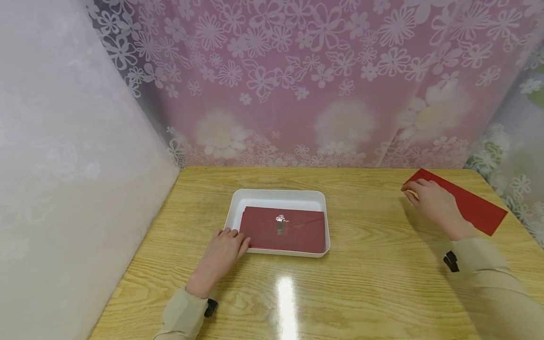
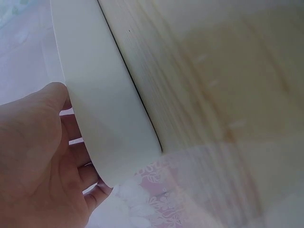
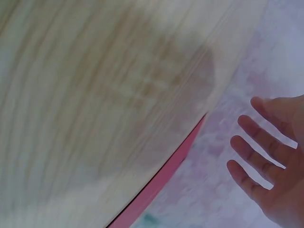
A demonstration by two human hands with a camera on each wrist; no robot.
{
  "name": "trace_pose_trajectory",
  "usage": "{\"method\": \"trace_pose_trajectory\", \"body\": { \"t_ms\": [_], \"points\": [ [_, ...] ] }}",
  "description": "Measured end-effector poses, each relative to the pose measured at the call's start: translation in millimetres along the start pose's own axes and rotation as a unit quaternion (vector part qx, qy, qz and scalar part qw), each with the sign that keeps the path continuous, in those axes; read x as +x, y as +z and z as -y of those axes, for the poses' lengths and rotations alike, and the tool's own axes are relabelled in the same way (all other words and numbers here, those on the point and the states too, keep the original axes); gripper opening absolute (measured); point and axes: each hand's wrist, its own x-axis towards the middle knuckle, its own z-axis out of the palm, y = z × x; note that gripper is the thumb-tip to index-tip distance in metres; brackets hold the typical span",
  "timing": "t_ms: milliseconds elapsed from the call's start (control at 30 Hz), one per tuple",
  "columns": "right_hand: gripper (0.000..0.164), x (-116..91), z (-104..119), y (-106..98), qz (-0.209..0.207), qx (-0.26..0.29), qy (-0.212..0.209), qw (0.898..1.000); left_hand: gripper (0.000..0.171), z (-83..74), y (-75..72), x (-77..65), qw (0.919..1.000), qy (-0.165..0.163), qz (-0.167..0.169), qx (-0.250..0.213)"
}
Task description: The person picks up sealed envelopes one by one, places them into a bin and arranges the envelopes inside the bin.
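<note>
A white tray (image 1: 280, 196) sits on the table and holds a stack of dark red envelopes (image 1: 303, 236), the top one printed with a small silvery flower. My left hand (image 1: 223, 245) holds the tray at its near left corner; in the left wrist view, the thumb and fingers of this left hand (image 2: 42, 147) lie along the rim of the tray's wall (image 2: 99, 95). A brighter red envelope (image 1: 471, 203) lies slanted at the far right. Above its left part hovers my right hand (image 1: 433, 203), fingers spread and holding nothing. The right wrist view shows this hand (image 3: 275, 152) apart from the red envelope (image 3: 161, 183).
The wooden table (image 1: 361, 288) extends around the tray. A pink flowered curtain (image 1: 272, 94) hangs along its back edge. A pale sheet (image 1: 76, 156) closes the left side, and flowered cloth (image 1: 510, 156) the right.
</note>
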Motion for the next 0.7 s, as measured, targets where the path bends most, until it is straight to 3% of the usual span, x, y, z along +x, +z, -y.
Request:
{"method": "trace_pose_trajectory", "body": {
  "t_ms": [200, 467, 700],
  "points": [
    [0.024, -13.2, -35.3, -2.5, 0.044, 0.012, 0.06, 0.997, 0.031, 0.0, 1.7, 0.0, 1.0, 0.002, -0.008, 0.002],
    [0.03, -30.6, -63.4, -2.8, 0.098, 0.003, 0.127, 0.987, 0.031, -0.7, 2.1, -0.6, 0.9998, 0.007, -0.01, 0.016],
    [0.042, -35.2, -77.9, 0.7, 0.15, -0.022, 0.117, 0.981, 0.032, -0.5, 2.1, -1.4, 0.9996, 0.013, -0.02, 0.017]
  ]
}}
